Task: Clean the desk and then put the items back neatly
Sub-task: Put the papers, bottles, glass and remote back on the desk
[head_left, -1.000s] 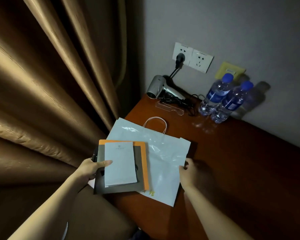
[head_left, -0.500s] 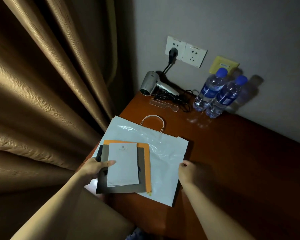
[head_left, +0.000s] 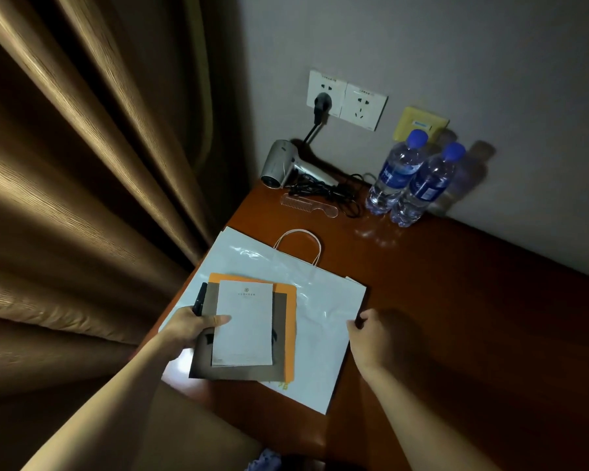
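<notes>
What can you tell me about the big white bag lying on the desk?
The white bag looks like glossy paper, shining where light hits it. It lies flat on the brown desk, its left corner over the edge by the curtain. A thin looped cord handle points toward the wall. The right hand grips its right edge. The left hand holds a stack of papers over its left half. Small yellow print shows near the bottom.
</notes>
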The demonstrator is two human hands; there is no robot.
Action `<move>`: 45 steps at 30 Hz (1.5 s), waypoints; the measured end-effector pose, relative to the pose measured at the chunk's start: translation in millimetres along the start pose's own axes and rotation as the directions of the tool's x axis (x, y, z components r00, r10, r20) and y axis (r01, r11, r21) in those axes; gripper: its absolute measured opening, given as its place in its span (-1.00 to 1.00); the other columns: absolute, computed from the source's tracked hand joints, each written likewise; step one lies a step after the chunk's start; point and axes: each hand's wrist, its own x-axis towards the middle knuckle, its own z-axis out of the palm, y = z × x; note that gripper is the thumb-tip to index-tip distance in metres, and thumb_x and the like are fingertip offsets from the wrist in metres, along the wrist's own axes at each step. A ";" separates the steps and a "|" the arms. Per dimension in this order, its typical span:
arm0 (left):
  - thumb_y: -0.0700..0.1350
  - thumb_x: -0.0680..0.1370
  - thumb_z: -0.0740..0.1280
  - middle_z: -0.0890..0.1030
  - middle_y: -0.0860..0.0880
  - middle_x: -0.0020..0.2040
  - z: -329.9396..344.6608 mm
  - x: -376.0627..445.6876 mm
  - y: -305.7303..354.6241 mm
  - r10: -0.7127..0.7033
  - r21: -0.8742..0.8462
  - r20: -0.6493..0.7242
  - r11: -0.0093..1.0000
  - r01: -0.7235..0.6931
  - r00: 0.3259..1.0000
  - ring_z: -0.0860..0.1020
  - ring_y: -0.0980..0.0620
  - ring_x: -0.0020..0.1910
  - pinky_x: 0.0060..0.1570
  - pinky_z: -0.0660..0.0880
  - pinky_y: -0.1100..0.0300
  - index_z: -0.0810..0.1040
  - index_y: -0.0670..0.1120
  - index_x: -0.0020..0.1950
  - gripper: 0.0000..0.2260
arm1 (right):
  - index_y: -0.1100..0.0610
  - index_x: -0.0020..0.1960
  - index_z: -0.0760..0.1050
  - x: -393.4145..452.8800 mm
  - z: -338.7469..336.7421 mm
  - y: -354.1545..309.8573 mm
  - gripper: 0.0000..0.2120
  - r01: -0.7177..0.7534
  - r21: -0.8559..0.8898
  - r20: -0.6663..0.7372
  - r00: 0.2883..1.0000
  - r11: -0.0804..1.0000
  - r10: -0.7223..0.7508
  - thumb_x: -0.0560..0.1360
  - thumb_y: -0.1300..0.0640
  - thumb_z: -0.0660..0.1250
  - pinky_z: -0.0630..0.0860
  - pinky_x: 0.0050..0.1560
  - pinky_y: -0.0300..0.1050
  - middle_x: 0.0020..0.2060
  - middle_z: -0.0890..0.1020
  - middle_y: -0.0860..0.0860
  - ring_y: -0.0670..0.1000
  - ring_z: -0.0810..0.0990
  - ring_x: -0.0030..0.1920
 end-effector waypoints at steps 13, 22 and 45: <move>-0.07 0.50 0.41 0.58 -0.15 0.07 39.5 28.8 41.4 0.169 0.329 -0.170 0.938 -0.105 0.971 0.58 -0.16 0.00 -0.04 0.53 0.06 0.48 -0.16 0.17 -0.69 | 0.28 0.08 0.54 2.6 46.0 -15.3 -0.79 -0.069 0.311 0.219 0.976 0.948 -0.001 0.50 0.18 0.38 0.58 0.06 0.00 -0.13 0.59 0.05 0.10 0.64 -0.06; -0.13 0.56 0.32 0.56 -0.17 0.12 41.6 42.3 36.2 0.285 0.457 -0.268 0.878 -0.139 0.920 0.53 -0.14 0.06 -0.10 0.44 0.16 0.46 -0.17 0.29 -0.69 | 0.18 -0.27 0.49 -0.3 56.5 -45.4 -0.80 -0.268 0.368 0.307 0.939 0.890 0.156 0.53 0.26 0.27 0.57 -0.02 -0.09 -0.30 0.61 0.11 0.09 0.63 -0.22; -0.19 0.60 0.22 0.40 -0.07 0.31 55.9 40.9 12.7 0.332 0.546 -0.244 0.823 -0.154 0.911 0.44 -0.15 0.24 0.09 0.52 0.09 0.30 -0.06 0.47 -0.58 | 0.25 0.15 0.52 -4.6 74.4 -63.6 -0.80 -0.115 0.351 0.211 0.977 0.929 0.041 0.55 0.25 0.26 0.47 -0.03 -0.20 -0.03 0.61 0.13 0.09 0.59 0.02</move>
